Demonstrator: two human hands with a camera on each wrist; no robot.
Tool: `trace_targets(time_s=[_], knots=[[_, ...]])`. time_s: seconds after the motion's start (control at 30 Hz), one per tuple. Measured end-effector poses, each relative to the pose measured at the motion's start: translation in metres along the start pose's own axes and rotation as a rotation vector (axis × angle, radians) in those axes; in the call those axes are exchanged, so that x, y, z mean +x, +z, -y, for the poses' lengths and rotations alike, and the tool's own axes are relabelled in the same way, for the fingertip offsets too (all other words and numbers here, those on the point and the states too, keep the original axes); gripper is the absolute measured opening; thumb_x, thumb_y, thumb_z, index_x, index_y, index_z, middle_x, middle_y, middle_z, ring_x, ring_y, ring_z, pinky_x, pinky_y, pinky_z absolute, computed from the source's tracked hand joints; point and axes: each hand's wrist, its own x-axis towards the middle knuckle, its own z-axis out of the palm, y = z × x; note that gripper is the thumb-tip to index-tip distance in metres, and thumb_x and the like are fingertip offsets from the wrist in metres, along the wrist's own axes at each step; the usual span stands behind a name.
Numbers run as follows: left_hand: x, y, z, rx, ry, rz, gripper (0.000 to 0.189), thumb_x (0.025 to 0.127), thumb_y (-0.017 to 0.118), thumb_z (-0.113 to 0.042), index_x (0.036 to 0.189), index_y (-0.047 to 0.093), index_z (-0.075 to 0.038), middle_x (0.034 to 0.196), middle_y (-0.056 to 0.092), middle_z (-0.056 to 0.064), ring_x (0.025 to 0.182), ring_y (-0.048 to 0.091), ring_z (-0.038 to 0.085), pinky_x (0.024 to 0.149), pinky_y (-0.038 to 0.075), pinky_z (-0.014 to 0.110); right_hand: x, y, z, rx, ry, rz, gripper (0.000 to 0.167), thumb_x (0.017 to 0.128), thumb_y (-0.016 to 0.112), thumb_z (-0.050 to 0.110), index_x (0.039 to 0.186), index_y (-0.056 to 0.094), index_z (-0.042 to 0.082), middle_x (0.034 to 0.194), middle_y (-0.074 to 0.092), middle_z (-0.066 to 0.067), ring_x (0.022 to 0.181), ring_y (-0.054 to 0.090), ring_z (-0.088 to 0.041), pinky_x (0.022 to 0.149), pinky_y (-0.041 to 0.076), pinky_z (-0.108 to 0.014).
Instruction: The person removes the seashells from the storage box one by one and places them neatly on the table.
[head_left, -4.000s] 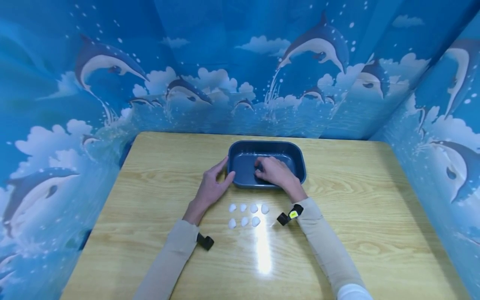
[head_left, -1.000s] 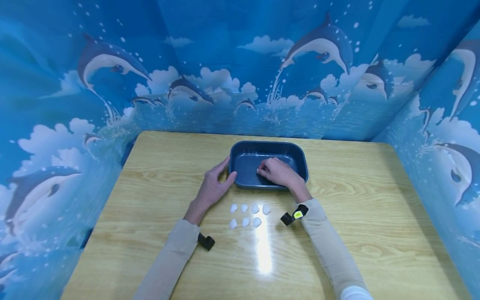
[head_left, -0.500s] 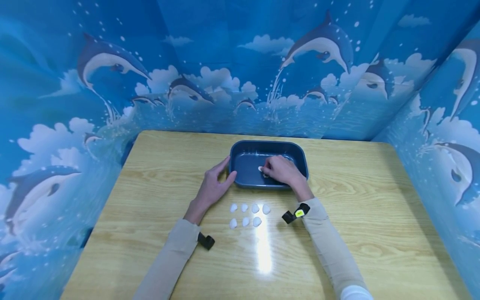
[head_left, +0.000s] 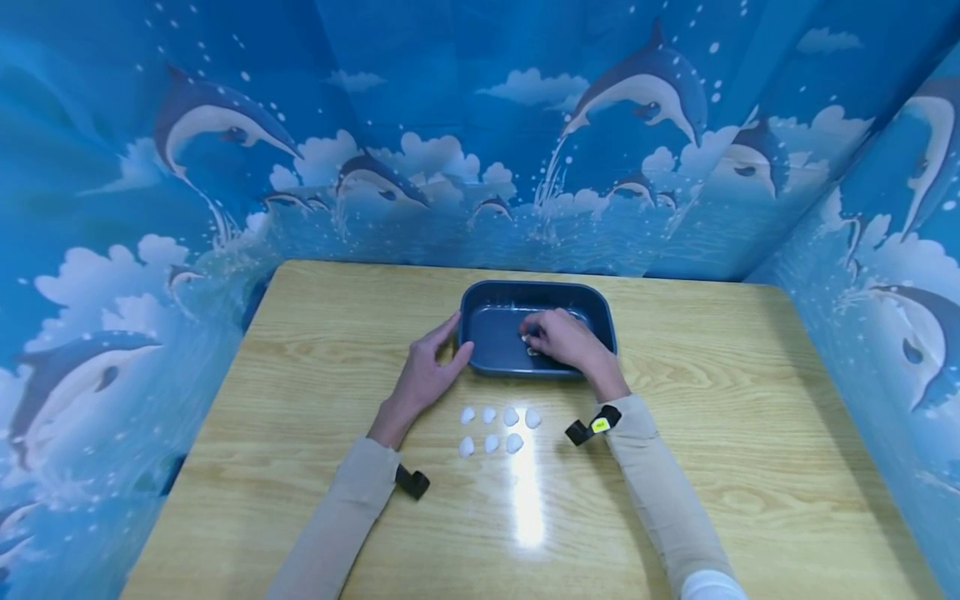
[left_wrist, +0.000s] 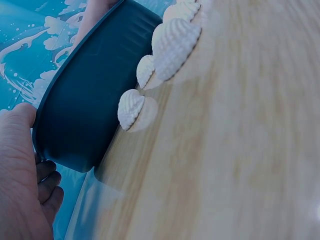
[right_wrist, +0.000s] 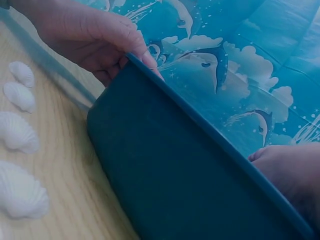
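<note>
My left hand [head_left: 427,373] rests against the left end of a dark blue rectangular basin [head_left: 600,325], its thumb at the front corner of the rim. In the left wrist view the basin's outer wall [left_wrist: 85,100] rises beside the left fingers. My right hand [head_left: 566,337] reaches inside the basin and pinches a small whitish shell [head_left: 523,338], mostly covered by the fingertips. Below those fingers another small pale piece [head_left: 532,351] lies on the basin floor. In the right wrist view, the near wall hides the right fingertips.
In front of the basin, several white ridged seashells [head_left: 511,417] lie in two rows on the wood-grain table [head_left: 720,400]. A blue dolphin-print curtain [head_left: 450,108] stands behind the table and along its sides.
The right hand has shifted slightly right inside the basin; the whitish shell came into view at its fingertips, then became more covered. The left hand and the table shells stay put.
</note>
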Motion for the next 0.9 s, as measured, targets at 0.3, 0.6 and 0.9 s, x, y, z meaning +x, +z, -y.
trace_targets(time_s=[0.3, 0.6, 0.9], knots=[[0.0004, 0.0, 0.0001, 0.005, 0.003, -0.001, 0.064, 0.105, 0.064, -0.038, 0.156, 0.044, -0.004, 0.159, 0.047, 0.014, 0.148, 0.045, 0.02, 0.122, 0.038, 0.037, -0.0019, -0.004, 0.0, 0.003, 0.02, 0.025, 0.019, 0.103, 0.068, 0.016, 0.118, 0.076, 0.007, 0.094, 0.075, -0.005, 0.061, 0.056, -0.013, 0.058, 0.048, -0.031], [0.0017, -0.0008, -0.0019, 0.004, 0.003, 0.002, 0.064, 0.106, 0.063, -0.037, 0.156, 0.044, -0.003, 0.159, 0.047, 0.015, 0.148, 0.044, 0.021, 0.123, 0.038, 0.038, -0.0024, -0.0061, 0.0, -0.035, 0.03, 0.027, 0.013, 0.102, 0.071, 0.016, 0.111, 0.078, 0.011, 0.096, 0.076, -0.002, 0.069, 0.063, -0.013, 0.062, 0.053, -0.032], [-0.0001, -0.0003, -0.0018, 0.015, -0.009, 0.01, 0.064, 0.106, 0.062, -0.038, 0.157, 0.043, -0.004, 0.16, 0.046, 0.014, 0.148, 0.044, 0.02, 0.123, 0.038, 0.037, -0.0017, -0.0026, -0.0013, -0.011, 0.01, 0.046, 0.014, 0.101, 0.071, 0.015, 0.113, 0.075, 0.008, 0.084, 0.068, -0.001, 0.06, 0.052, -0.013, 0.052, 0.043, -0.028]])
